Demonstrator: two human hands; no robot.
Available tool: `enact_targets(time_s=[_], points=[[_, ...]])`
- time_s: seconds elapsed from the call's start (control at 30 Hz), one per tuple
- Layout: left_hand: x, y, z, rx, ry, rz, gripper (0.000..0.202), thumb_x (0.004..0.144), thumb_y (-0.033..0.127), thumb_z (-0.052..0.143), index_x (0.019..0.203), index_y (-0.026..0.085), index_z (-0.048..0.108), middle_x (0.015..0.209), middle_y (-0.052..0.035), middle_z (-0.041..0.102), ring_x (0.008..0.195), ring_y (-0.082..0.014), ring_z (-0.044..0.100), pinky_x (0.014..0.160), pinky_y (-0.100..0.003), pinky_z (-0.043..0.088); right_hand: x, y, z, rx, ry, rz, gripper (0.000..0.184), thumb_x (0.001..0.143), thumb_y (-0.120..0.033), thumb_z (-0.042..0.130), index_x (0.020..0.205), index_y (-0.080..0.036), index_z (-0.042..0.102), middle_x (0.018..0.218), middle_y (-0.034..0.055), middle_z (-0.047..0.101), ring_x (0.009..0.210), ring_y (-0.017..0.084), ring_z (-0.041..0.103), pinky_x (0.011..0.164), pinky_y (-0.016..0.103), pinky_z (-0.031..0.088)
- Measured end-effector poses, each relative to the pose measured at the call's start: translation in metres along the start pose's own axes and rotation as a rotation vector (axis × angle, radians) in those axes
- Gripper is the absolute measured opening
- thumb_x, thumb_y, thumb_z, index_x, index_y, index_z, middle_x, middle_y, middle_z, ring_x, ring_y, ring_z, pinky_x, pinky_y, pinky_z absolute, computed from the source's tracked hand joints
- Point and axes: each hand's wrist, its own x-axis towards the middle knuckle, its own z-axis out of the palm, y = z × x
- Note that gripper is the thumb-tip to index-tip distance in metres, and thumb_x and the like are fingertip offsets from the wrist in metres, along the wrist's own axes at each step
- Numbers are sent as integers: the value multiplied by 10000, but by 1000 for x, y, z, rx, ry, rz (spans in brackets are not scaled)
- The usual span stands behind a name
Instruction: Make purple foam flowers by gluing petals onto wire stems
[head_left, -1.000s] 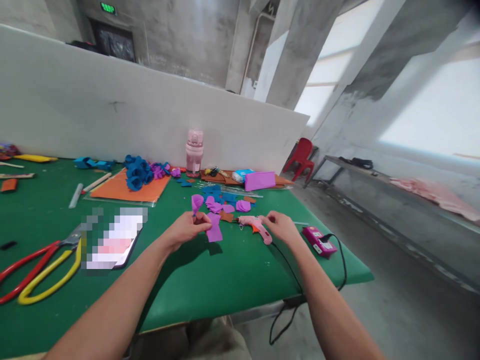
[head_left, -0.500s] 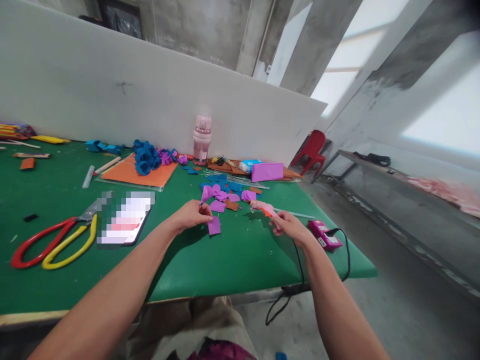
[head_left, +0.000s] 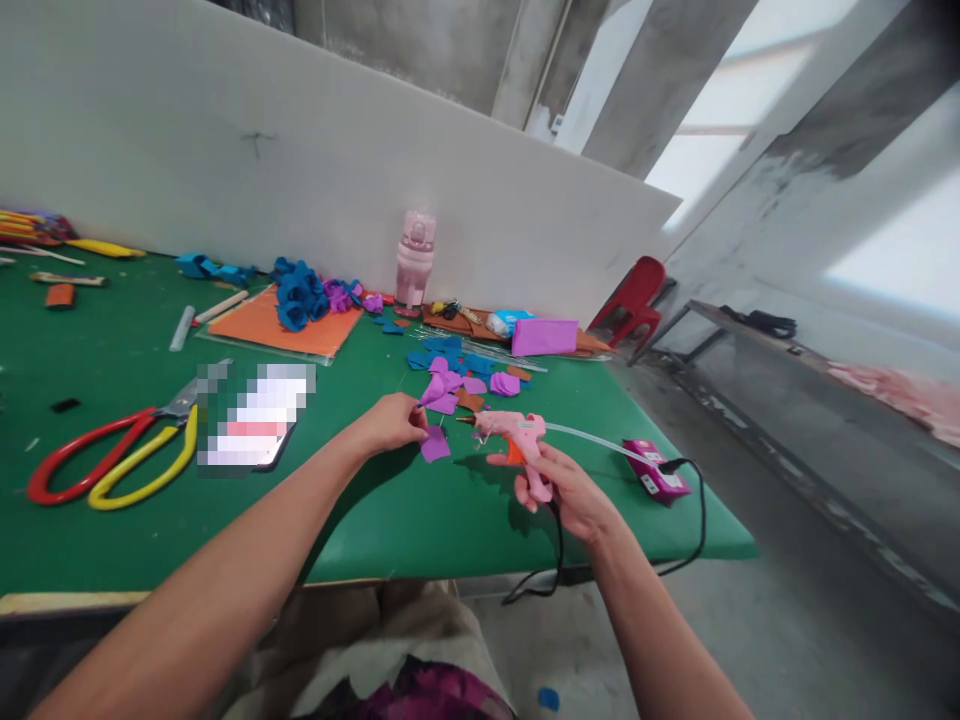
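Observation:
My right hand (head_left: pixel 559 485) is wrapped round the handle of a pink hot glue gun (head_left: pixel 517 428). Its nozzle points left, and a clear glue stick (head_left: pixel 592 437) juts from its back. In my left hand (head_left: pixel 397 422), thumb and fingers pinch a thin wire with a purple piece (head_left: pixel 435 443) at its lower end; the exact grip point is hidden. Just beyond that hand lie loose purple petal-shaped pieces (head_left: pixel 442 380), with blue pieces (head_left: pixel 444 350) and a brown piece (head_left: pixel 470 401) among them.
Left on the green table (head_left: pixel 360 545) are large scissors (head_left: pixel 127 460) and a phone (head_left: pixel 262 415). Blue flower shapes (head_left: pixel 297 295) rest on an orange sheet (head_left: pixel 259 325). A pink bottle (head_left: pixel 415 265) stands by the white board (head_left: pixel 300 160). A magenta box (head_left: pixel 656 472) sits near the right edge, beside a black cable.
My right hand has turned the glue gun so its side and handle show, and its nozzle is now nearer my left hand. The left hand keeps its pinch; the view has shifted slightly.

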Motion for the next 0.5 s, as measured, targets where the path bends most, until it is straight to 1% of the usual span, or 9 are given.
enact_targets(time_s=[0.07, 0.17, 0.27, 0.33, 0.4, 0.43, 0.5], points=[[0, 0, 0, 1, 1, -3, 128, 597, 237, 579, 660, 146, 644, 616, -13, 634, 603, -152, 568, 543, -228, 351, 0, -2, 5, -84, -41, -20, 346, 787, -381, 567, 1057, -175, 506, 1011, 95, 639, 467, 61, 519, 380, 173, 379], [0, -1, 1, -9, 5, 15, 113, 597, 231, 579, 645, 151, 642, 610, -10, 632, 601, -150, 565, 540, -225, 345, 0, -9, 9, -243, -59, -22, 374, 808, -434, 527, 1062, -161, 505, 986, 90, 630, 474, 51, 491, 390, 169, 350], [1, -2, 2, -28, 1, 30, 105, 596, 228, 580, 634, 152, 641, 608, -10, 635, 602, -151, 567, 545, -224, 345, 2, -17, 10, -403, -62, -31, 390, 825, -480, 477, 1042, -158, 514, 821, 39, 630, 461, 52, 450, 410, 172, 337], [1, -2, 2, -32, -3, 25, 105, 592, 229, 583, 633, 151, 641, 608, -9, 637, 606, -153, 570, 547, -223, 345, 4, -21, 10, -506, -69, -28, 408, 823, -503, 464, 1027, -155, 515, 678, -1, 597, 450, 61, 432, 420, 177, 333], [1, -2, 2, -26, -4, 20, 110, 590, 230, 584, 636, 150, 642, 609, -10, 639, 610, -156, 573, 546, -225, 343, 6, -24, 10, -586, -87, -26, 415, 820, -517, 455, 1010, -153, 512, 599, -25, 558, 442, 68, 423, 424, 180, 331], [1, -2, 2, -23, -4, 18, 113, 590, 230, 583, 640, 148, 642, 613, -12, 640, 611, -157, 574, 547, -227, 343, 8, -25, 11, -613, -96, -31, 411, 821, -517, 451, 1006, -155, 507, 607, -24, 562, 444, 69, 424, 424, 181, 330], [1, -1, 2, -19, -4, 17, 116, 592, 229, 579, 645, 146, 642, 618, -15, 641, 613, -159, 575, 549, -230, 346, 10, -26, 11, -657, -110, -49, 392, 825, -512, 442, 994, -163, 497, 697, -4, 601, 451, 66, 434, 421, 182, 329]])
